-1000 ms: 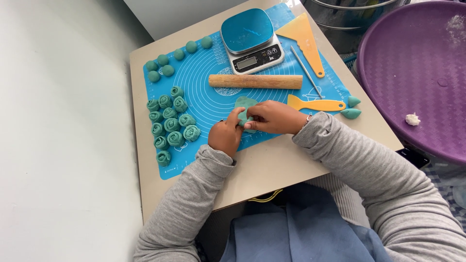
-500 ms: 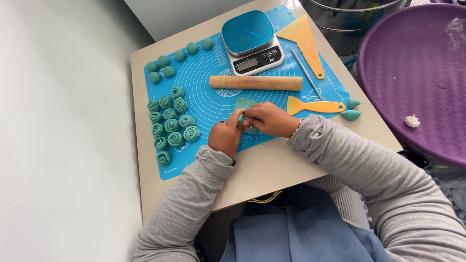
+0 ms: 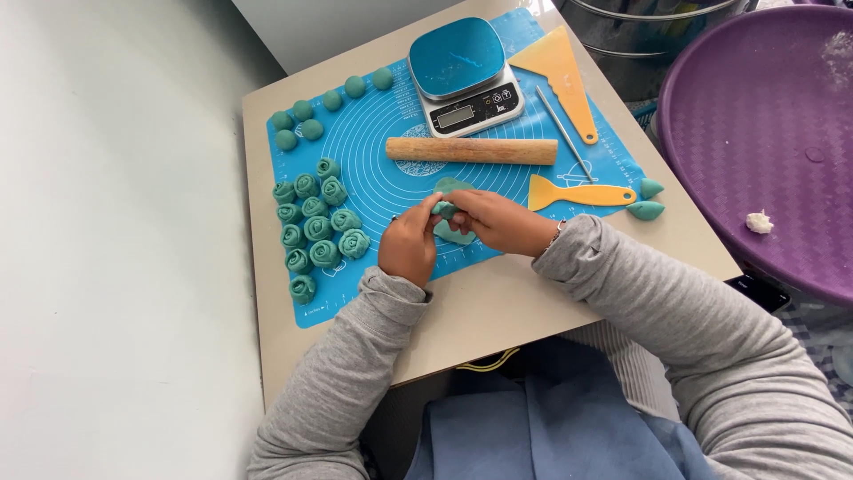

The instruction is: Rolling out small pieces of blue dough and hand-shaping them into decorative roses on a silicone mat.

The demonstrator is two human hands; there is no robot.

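We pinch a small green dough piece (image 3: pixel 444 211) between our left hand (image 3: pixel 410 251) and right hand (image 3: pixel 494 220), fingers clamped on it, over the blue mat (image 3: pixel 373 142) on the worktop (image 3: pixel 498 311), shaping one more flower, which probably then goes with the dough roses (image 3: pixel 316 227) at nine o'clock.

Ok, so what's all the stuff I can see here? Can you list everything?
blue silicone baking mat: one, blue, on the beige table
rose-shaped teal dough pieces: about twelve, teal, mat's left side
round teal dough balls: about seven, teal, mat's far left corner
wooden rolling pin: one, tan, mid-mat
digital kitchen scale: one, blue top, far edge
yellow plastic scrapers: two, yellow, right side
thin metal rod: one, silver, between the scrapers
pointed teal dough bits: two, teal, mat's right edge
purple round tray: one, purple, right
left hand and right hand: both pinching a teal dough piece
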